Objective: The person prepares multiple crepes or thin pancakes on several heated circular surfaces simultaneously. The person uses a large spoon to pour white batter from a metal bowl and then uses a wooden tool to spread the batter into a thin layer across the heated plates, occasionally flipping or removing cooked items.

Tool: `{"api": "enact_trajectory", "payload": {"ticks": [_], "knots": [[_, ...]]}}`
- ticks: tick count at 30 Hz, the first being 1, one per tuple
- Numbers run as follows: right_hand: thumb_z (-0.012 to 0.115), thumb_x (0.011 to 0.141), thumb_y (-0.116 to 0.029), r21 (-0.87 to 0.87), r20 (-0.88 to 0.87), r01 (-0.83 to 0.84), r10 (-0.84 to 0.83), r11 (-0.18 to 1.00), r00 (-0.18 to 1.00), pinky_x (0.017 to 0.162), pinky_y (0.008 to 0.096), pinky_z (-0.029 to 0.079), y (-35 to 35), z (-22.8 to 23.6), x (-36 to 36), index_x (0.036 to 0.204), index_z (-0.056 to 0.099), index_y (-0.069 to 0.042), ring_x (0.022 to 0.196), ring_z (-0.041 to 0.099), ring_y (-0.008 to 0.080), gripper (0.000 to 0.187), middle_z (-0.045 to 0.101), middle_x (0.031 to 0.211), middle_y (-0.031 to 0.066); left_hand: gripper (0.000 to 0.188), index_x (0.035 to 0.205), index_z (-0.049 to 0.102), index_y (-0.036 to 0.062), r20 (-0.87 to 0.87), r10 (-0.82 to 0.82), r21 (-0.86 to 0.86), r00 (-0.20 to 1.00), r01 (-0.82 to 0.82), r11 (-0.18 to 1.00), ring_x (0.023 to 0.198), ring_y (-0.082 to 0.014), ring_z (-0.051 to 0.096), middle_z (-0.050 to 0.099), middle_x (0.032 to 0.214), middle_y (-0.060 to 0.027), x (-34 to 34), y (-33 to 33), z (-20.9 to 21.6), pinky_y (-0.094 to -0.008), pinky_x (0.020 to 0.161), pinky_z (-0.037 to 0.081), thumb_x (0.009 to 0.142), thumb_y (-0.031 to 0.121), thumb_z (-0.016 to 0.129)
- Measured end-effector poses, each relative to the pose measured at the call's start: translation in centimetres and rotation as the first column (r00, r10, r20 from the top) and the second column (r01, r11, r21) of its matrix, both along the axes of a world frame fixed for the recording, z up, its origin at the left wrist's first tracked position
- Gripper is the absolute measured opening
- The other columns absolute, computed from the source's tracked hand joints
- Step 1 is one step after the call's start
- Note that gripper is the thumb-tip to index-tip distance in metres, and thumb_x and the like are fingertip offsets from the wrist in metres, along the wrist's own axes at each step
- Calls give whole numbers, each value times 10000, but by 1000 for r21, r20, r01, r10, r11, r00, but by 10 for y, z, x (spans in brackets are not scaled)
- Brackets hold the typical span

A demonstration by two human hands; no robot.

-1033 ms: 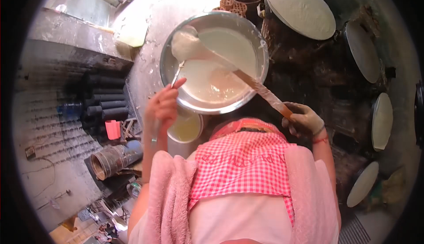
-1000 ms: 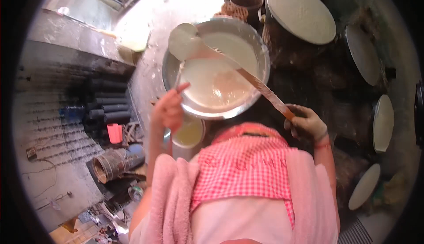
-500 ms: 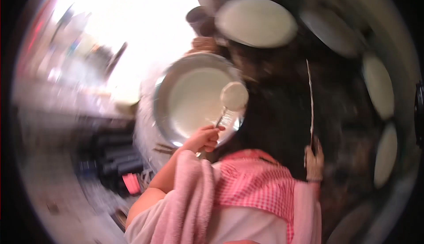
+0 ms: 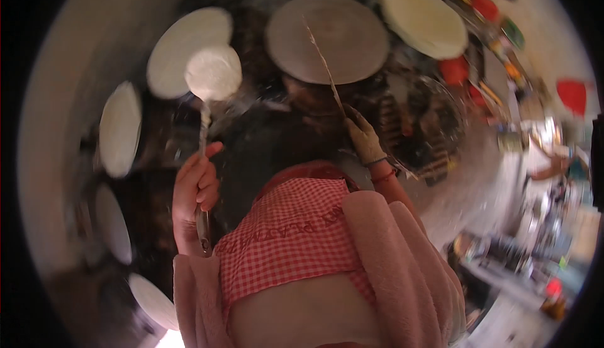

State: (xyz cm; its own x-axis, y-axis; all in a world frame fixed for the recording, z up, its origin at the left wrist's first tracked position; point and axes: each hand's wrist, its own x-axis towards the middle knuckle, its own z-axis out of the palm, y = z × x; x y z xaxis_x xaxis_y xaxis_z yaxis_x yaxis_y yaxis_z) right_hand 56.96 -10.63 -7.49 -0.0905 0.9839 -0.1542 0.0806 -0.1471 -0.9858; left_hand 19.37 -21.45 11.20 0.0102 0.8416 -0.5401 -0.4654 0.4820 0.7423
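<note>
My left hand (image 4: 197, 184) is closed round the handle of a ladle (image 4: 204, 124). Its round bowl is full of pale batter (image 4: 214, 73) and overlaps a griddle's white flatbread (image 4: 179, 46) in the picture. A glove covers my right hand (image 4: 365, 137), which grips a long, thin, flat stick (image 4: 323, 58) with a ragged pale edge. The stick points away from me, its tip over a round grey griddle (image 4: 352, 33) straight ahead. No batter shows on that griddle. I cannot tell whether stick and griddle touch.
More pale rounds lie about me: one at the far right (image 4: 425, 21), another at the left (image 4: 121, 131). Metal grates (image 4: 434, 153) stand right of my gloved hand. Red containers (image 4: 454, 71) and tools line the right wall. Someone's arm (image 4: 550, 167) shows at the far right.
My view has swung right, from the large basin of batter to the griddles. The filled ladle has left its place over the basin. Both hands keep their holds.
</note>
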Motion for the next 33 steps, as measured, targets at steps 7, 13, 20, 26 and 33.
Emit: {"api": "enact_trajectory", "payload": {"ticks": [7,13,20,26,33], "knots": [[514,1054,-110,-85,-221,399,-408,913,886,1002,257,442,42,-26,91,1448,531,-6,1147,565,131,408,621,1318,70,418,1448,541,35,-889,67,364,454,610,704,758,-167,610,685,1037,-87,121,229,-12,-276,697,475,1051,162,550],[516,1054,-96,-219,-145,521,-555,825,819,1025,264,441,45,-15,35,1446,532,3,1180,564,142,404,620,1339,68,400,1388,578,2,-934,65,350,351,867,354,887,-280,673,698,1025,-146,147,359,-138,-362,814,537,1016,147,606],[586,1018,-206,-106,357,732,-661,673,660,1032,359,481,45,-30,-15,1408,583,-48,1219,636,282,421,659,1312,209,309,1272,594,8,227,-674,24,703,688,726,502,-84,398,474,718,2,225,425,-163,-253,446,339,1004,155,633],[581,1004,-255,-46,628,650,-483,759,609,930,436,526,99,-11,-34,1356,629,-92,1100,656,401,391,677,1180,257,258,1208,577,9,375,-367,81,851,364,928,513,-90,378,492,747,-7,230,515,-178,-240,480,358,1011,168,629],[597,986,-269,115,434,740,-704,663,563,945,411,523,95,-39,-57,1367,618,-74,1122,659,390,428,681,1193,247,298,1294,555,54,219,-483,135,847,464,875,498,-79,334,459,729,9,139,435,-138,-242,447,292,1071,247,512]]}}
